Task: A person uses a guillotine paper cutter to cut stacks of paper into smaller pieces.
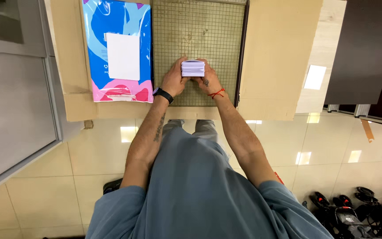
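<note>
While both arms reach forward, left hand [174, 81] and right hand [208, 81] grip a white card stack [193, 68].

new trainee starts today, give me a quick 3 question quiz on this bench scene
1. True or false: both hands grip the small stack of white cards.
2. What lies under the stack: A) gridded cutting mat B) bare floor C) blue package?
3. What lies on the blue and pink package?

Key:
1. True: left hand and right hand hold its sides.
2. A.
3. A white sheet.
</note>
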